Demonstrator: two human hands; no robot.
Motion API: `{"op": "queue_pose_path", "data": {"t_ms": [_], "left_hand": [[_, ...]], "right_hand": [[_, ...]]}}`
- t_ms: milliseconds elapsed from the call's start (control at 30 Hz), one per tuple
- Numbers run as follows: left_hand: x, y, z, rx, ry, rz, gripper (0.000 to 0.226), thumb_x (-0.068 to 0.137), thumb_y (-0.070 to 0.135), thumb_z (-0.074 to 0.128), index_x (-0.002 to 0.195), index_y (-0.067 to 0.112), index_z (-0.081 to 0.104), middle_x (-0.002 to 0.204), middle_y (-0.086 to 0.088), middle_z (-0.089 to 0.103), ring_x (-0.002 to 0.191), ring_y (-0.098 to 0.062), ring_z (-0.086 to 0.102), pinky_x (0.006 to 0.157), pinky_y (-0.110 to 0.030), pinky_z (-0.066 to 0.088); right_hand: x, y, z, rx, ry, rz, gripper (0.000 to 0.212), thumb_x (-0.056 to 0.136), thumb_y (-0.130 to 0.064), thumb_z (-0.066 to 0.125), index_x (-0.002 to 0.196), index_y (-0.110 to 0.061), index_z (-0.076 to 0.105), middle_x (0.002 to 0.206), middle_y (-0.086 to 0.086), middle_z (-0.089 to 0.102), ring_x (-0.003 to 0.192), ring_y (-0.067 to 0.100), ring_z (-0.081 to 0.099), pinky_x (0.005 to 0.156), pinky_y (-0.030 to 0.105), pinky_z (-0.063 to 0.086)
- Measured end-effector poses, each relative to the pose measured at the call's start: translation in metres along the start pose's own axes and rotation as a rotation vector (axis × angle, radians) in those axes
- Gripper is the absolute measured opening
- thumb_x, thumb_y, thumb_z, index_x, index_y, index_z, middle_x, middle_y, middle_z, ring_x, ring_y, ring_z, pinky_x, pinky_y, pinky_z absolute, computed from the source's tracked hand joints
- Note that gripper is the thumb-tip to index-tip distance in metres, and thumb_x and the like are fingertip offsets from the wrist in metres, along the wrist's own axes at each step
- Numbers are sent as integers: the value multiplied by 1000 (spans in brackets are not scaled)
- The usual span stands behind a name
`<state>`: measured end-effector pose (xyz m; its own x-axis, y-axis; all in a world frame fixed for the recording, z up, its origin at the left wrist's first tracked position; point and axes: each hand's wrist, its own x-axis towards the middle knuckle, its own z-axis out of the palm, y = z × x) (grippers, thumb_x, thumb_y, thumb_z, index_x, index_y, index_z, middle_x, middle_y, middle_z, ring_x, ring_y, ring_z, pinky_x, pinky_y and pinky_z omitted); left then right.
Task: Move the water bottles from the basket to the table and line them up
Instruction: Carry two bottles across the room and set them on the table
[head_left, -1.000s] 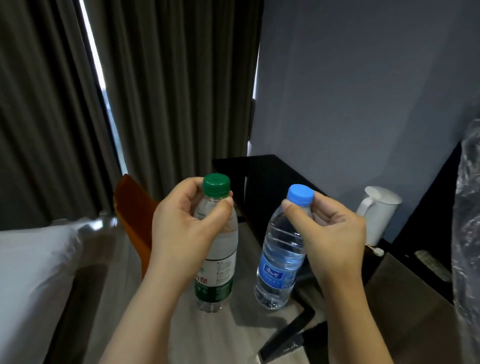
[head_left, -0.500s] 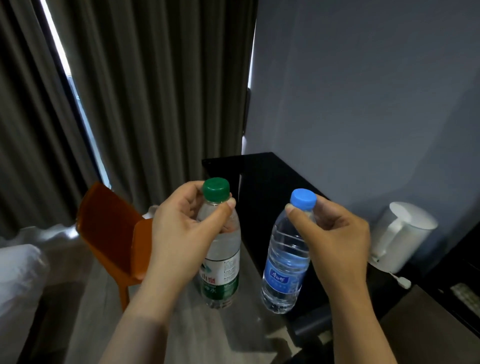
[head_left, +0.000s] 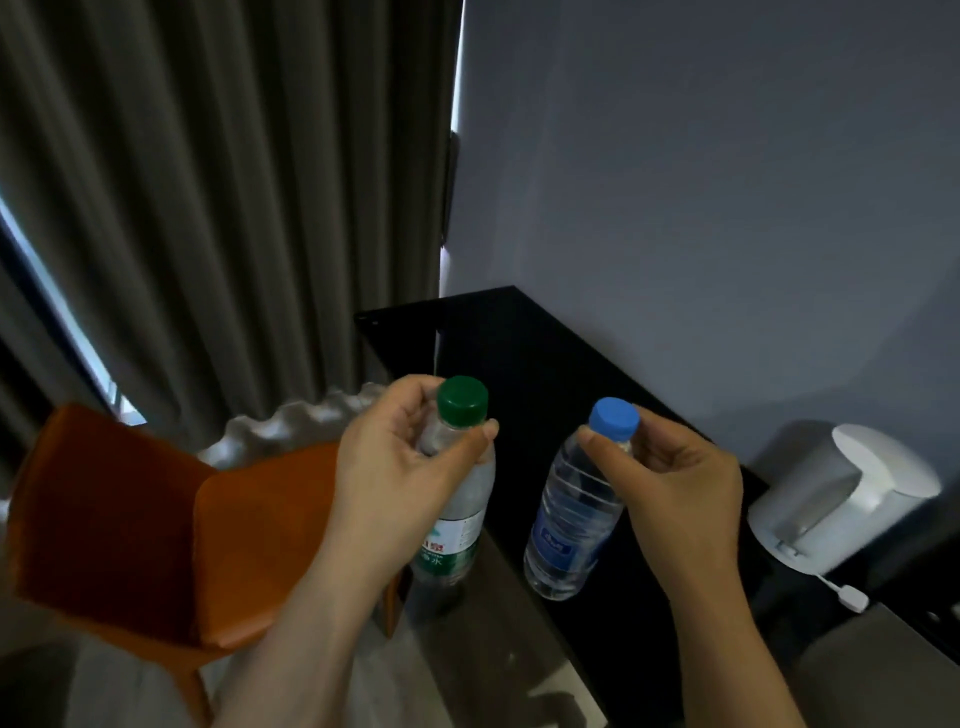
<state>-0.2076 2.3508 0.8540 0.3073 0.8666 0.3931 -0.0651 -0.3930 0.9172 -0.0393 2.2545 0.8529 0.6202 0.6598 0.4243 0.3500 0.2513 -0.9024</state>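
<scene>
Person's arms and hands, head view.
Left hand (head_left: 400, 467) and right hand (head_left: 670, 483) are bare: no gloves, rings or watch visible. Both forearms are uncovered from the wrists down to the lower edge of the frame; no sleeve shows. Fingernails short and unpainted where visible.

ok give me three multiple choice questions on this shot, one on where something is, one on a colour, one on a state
1. Where is the white kettle?
A. to the right of the right hand
B. on the orange chair
C. between the two bottles

2. What colour is the cap on the bottle in the left hand?
A. red
B. green
C. white

3. How is the blue-capped bottle held?
A. lying on the floor
B. standing alone on the table
C. held at the neck by the right hand

Answers: 1 A, it sits at the far right of the frame. 2 B, the green-capped bottle shows it. 3 C, fingers pinch just under its cap.
</scene>
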Motion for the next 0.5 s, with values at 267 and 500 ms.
{"op": "queue_pose_path", "data": {"t_ms": [267, 500], "left_hand": [[76, -64, -7, 8, -73, -72, 19, 77, 15, 76, 93, 18, 65, 87, 4, 73, 82, -10, 70, 76, -32, 59], [152, -128, 11, 34, -94, -129, 18, 79, 15, 75, 92, 20, 65, 90, 5, 72, 86, -10, 69, 79, -36, 58]], "right_hand": [[62, 51, 50, -8, 9, 56, 31, 71, -18, 81, 85, -45, 74, 86, -14, 76, 81, 3, 72, 66, 10, 52], [133, 109, 83, 2, -40, 140, 28, 71, -16, 82, 85, -39, 74, 86, -13, 76, 81, 4, 72, 65, 10, 52]]}}
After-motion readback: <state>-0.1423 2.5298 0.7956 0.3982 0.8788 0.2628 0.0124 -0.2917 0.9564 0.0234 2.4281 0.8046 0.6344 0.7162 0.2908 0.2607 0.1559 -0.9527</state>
